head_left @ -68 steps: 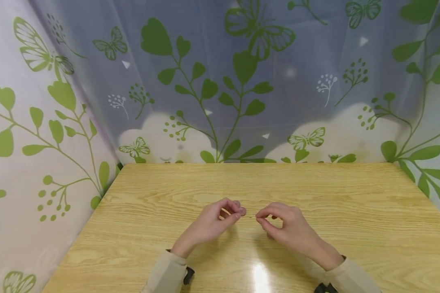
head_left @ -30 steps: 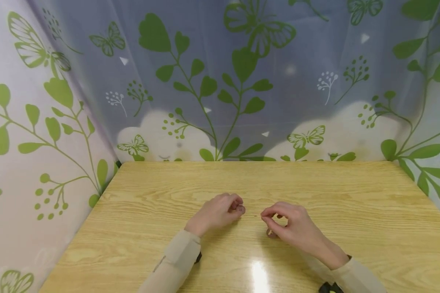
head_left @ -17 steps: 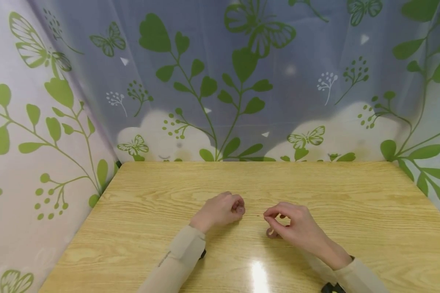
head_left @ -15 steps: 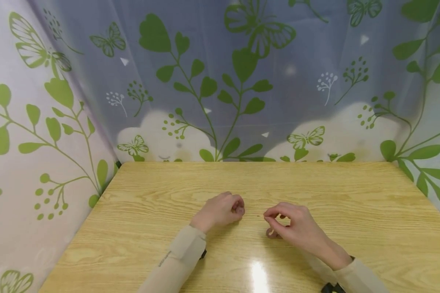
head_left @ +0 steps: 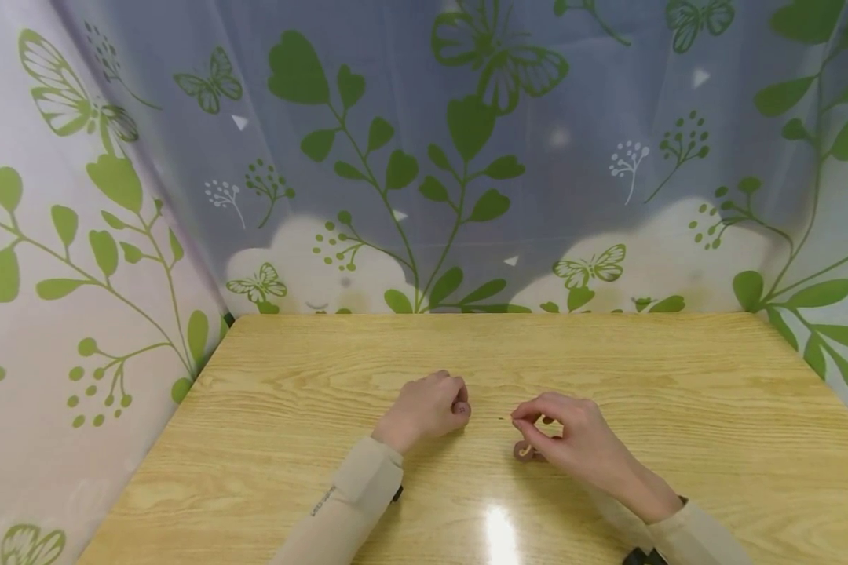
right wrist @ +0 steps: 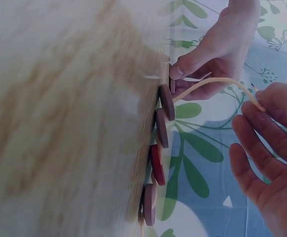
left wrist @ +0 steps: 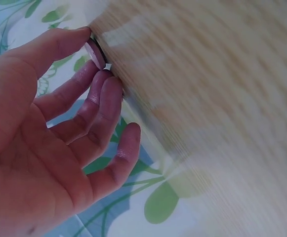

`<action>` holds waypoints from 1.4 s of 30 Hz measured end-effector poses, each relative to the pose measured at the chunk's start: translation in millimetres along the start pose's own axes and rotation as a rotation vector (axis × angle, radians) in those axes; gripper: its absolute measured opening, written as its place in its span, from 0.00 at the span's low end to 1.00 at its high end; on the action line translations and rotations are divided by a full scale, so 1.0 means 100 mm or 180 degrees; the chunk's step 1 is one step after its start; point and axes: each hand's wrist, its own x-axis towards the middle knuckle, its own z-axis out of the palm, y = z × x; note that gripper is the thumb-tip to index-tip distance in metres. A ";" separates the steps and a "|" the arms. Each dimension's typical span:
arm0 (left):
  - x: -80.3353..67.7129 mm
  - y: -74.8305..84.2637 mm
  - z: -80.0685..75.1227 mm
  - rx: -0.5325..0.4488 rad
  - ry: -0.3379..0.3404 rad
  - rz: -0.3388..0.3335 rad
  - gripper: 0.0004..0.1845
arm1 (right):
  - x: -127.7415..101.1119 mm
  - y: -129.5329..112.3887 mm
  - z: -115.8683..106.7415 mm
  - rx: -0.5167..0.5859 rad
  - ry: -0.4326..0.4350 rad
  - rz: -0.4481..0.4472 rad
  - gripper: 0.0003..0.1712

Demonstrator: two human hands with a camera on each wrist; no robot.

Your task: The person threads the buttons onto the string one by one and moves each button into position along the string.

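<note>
My left hand (head_left: 458, 402) rests on the wooden table (head_left: 311, 439) and pinches a small pinkish-brown button (head_left: 462, 408) between thumb and fingers. The left wrist view shows that button (left wrist: 95, 53) edge-on at the fingertips. A short gap to the right, my right hand (head_left: 519, 424) pinches the end of a thin tan cord (right wrist: 212, 84). The cord runs down to several buttons (right wrist: 161, 129) lying in a row on the table, one of them red (right wrist: 157, 164). These buttons (head_left: 524, 451) lie partly hidden under the right hand's fingers.
Curtains with green leaf and butterfly prints (head_left: 424, 157) enclose the table at the back and on both sides. Bare wood shows around the hands out to the table's edges. A light glare (head_left: 500, 534) sits near the front edge.
The left hand has sunk onto the table with its button and its forearm has swung inward. The right hand has drifted a little right and toward me, still pinching the cord.
</note>
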 end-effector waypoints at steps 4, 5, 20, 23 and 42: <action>-0.01 0.00 0.00 0.0034 0.0043 0.0059 0.04 | -0.01 0.00 0.00 -0.0003 0.0007 0.0007 0.17; -0.01 -0.01 0.00 0.0020 0.0044 0.0067 0.04 | -0.01 0.00 0.00 -0.0010 0.0009 0.0010 0.17; -0.04 -0.12 -0.03 -0.0736 -0.0102 0.0097 0.13 | -0.01 -0.02 -0.01 -0.0076 0.0017 0.0043 0.17; -0.06 -0.14 -0.03 -0.0870 -0.0072 0.0165 0.13 | -0.02 -0.02 -0.01 -0.0088 0.0022 0.0039 0.17; -0.18 -0.19 -0.06 -0.1695 -0.0065 0.0210 0.13 | -0.03 -0.01 -0.02 -0.0029 -0.0058 0.0105 0.17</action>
